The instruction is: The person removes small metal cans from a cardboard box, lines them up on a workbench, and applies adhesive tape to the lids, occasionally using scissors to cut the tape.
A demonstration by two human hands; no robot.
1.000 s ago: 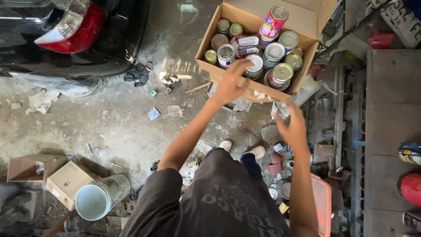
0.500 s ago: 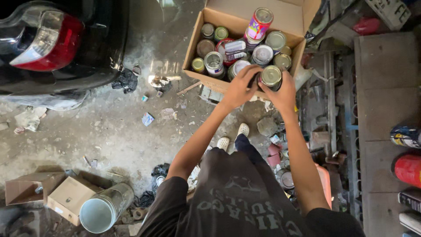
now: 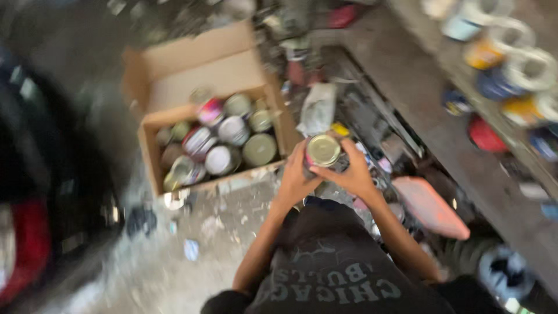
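Observation:
Both my hands grip one round tin can [image 3: 323,150] with a pale metal lid, held just right of a cardboard box [image 3: 152,119]. My left hand [image 3: 295,177] wraps its left side and my right hand [image 3: 351,174] its right side. The box lies open on the concrete floor and holds several paint cans [image 3: 232,131] with silver and coloured lids. The picture is blurred by motion.
A dark car with a red tail light [image 3: 23,250] stands at the left. A workbench [image 3: 459,134] with cups and tins [image 3: 511,64] runs along the right. Clutter, a crumpled bag [image 3: 318,107] and an orange-pink lid [image 3: 429,206] lie below it.
My hands have lifted a can out of the box and drawn it to the right. The view has swung sharply, so the box now sits left of my hands.

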